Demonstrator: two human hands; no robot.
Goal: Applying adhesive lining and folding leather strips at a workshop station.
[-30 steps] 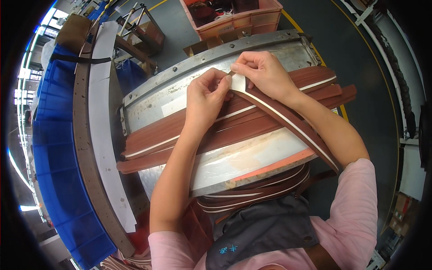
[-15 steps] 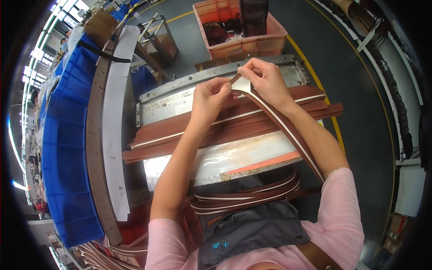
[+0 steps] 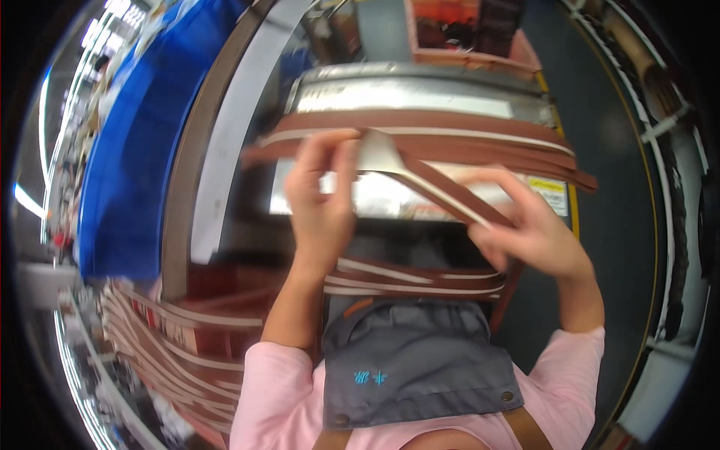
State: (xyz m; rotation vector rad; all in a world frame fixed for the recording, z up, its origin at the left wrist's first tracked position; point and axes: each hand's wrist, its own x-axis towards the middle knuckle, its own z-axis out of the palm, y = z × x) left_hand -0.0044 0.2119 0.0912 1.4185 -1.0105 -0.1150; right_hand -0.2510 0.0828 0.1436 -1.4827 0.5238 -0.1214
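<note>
My left hand (image 3: 321,199) pinches one end of a long brown strip (image 3: 436,185) with a white stripe along it. A pale, flat piece (image 3: 380,152) shows at that end, close to my left fingertips. Farther along to the right, my right hand (image 3: 534,229) has its thumb and fingers around the strip. The strip slants down to the right between the two hands. Behind it, a pile of similar brown strips (image 3: 442,127) lies across the metal bench (image 3: 307,101). More striped strips (image 3: 420,283) hang across in front of my apron. Motion blurs both hands somewhat.
A blue bin (image 3: 142,165) and a long white board (image 3: 229,142) run along the left. Many striped strips (image 3: 176,352) droop at lower left. A pink crate (image 3: 480,56) with dark items stands on the floor beyond the bench.
My view has swung, and both hands have come nearer my body. My hands were close together at the strip's end; now my right hand is farther right along the strip.
</note>
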